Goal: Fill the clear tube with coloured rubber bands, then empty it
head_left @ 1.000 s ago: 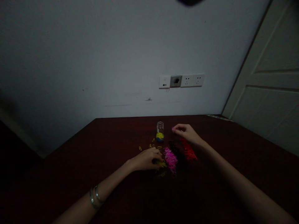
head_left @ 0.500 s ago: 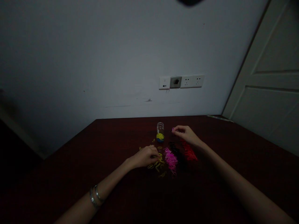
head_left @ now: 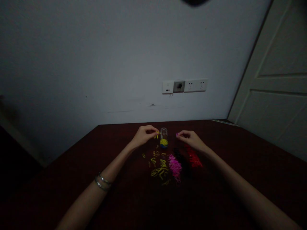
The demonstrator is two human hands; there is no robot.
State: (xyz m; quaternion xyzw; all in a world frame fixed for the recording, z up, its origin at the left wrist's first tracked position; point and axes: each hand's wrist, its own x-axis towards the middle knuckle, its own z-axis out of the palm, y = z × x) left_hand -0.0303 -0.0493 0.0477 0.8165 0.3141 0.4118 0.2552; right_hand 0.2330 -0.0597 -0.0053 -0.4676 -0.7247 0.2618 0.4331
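Observation:
A small clear glass jar (head_left: 164, 131) stands upright on the table, with yellow rubber bands (head_left: 163, 142) above a blue layer inside. My left hand (head_left: 143, 135) is just left of the jar's mouth, its fingertips closed on a few yellow rubber bands (head_left: 156, 134). To the right of the jar, apart from it, my right hand (head_left: 192, 139) is closed in a pinch on a small pink thing (head_left: 177, 135), too small to make out. Loose yellow rubber bands (head_left: 160, 171) lie scattered in front of the jar, beside a pile of pink rubber bands (head_left: 175, 166).
A dark pile (head_left: 179, 155) and a red pile of rubber bands (head_left: 193, 157) lie under and before my right forearm. The reddish-brown table (head_left: 115, 137) meets a pale wall with sockets (head_left: 195, 85). A white panelled door (head_left: 275, 105) stands at right.
My left hand has moved up and away from the loose yellow rubber bands to the jar's mouth, carrying a few of them. My right hand has stayed in nearly the same place.

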